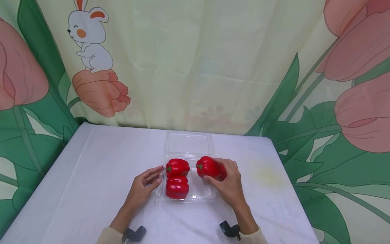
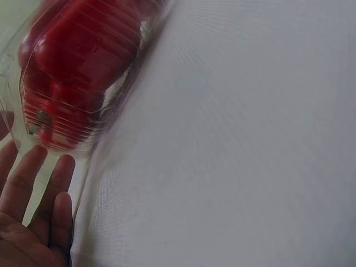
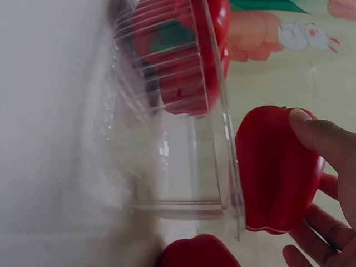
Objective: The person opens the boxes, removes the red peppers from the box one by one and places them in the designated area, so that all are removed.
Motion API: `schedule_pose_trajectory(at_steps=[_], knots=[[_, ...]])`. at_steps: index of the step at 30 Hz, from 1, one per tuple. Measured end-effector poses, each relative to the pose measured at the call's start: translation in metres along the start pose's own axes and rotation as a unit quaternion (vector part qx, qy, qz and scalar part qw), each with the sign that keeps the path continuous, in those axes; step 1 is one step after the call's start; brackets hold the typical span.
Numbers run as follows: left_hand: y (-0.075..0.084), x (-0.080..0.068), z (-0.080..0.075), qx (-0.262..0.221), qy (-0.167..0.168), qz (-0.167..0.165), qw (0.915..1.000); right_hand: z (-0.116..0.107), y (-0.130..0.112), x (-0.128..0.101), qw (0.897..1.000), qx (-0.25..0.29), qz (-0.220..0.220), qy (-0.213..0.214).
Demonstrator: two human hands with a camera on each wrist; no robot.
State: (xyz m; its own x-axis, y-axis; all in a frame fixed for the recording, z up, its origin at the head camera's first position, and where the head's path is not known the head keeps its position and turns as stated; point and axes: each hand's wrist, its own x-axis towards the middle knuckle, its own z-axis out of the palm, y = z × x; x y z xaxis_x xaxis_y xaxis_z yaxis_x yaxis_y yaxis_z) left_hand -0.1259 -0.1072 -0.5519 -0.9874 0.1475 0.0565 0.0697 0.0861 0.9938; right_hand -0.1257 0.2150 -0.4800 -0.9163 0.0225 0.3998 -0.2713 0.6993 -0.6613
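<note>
A clear plastic clamshell box [image 1: 201, 195] lies with its lid folded back. Two red bell peppers, one at the back [image 1: 178, 167] and one in front [image 1: 177, 188], sit in its left half. My right hand [image 1: 228, 181] holds another red bell pepper [image 3: 275, 169] above the box's right side, thumb on one side and fingers on the other. Partly hidden by that hand is a further red bell pepper [image 3: 199, 253], just past the box's right end. At the left rim is my left hand [image 1: 144, 186], fingers [image 2: 58, 181] extended; whether they touch the plastic I cannot tell.
The transparent lid [image 1: 188, 144] lies flat behind the box. A white cloth covers the table [image 1: 106, 179]. Behind it hangs a curtain [image 1: 195, 67] printed with tulips and a rabbit. Dark wrist mounts [image 1: 230, 229] sit near both sleeves.
</note>
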Motion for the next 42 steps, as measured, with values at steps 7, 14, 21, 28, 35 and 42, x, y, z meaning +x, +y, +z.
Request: schedule_pose_trajectory(at_steps=[7,14,21,28,35,42], knots=[[0.001,-0.001,0.001,-0.002,0.000,0.001,1.0000,-0.011,0.002,0.000,1.000,-0.004,0.011,0.013],[0.002,0.000,0.000,-0.001,-0.005,0.014,0.9999,-0.022,0.007,0.001,0.999,-0.017,0.018,0.025],[0.002,-0.001,0.001,0.007,0.001,0.012,0.9999,-0.029,0.011,0.001,0.999,-0.027,0.022,0.040],[0.000,0.000,0.000,0.000,-0.001,0.016,0.9999,-0.035,0.013,0.001,0.997,-0.036,0.037,0.050],[0.002,-0.001,0.000,0.004,-0.001,0.006,1.0000,-0.038,0.015,0.001,0.997,-0.038,0.050,0.052],[0.003,-0.001,0.000,0.002,0.002,-0.004,1.0000,-0.039,0.014,0.000,0.997,-0.035,0.054,0.051]])
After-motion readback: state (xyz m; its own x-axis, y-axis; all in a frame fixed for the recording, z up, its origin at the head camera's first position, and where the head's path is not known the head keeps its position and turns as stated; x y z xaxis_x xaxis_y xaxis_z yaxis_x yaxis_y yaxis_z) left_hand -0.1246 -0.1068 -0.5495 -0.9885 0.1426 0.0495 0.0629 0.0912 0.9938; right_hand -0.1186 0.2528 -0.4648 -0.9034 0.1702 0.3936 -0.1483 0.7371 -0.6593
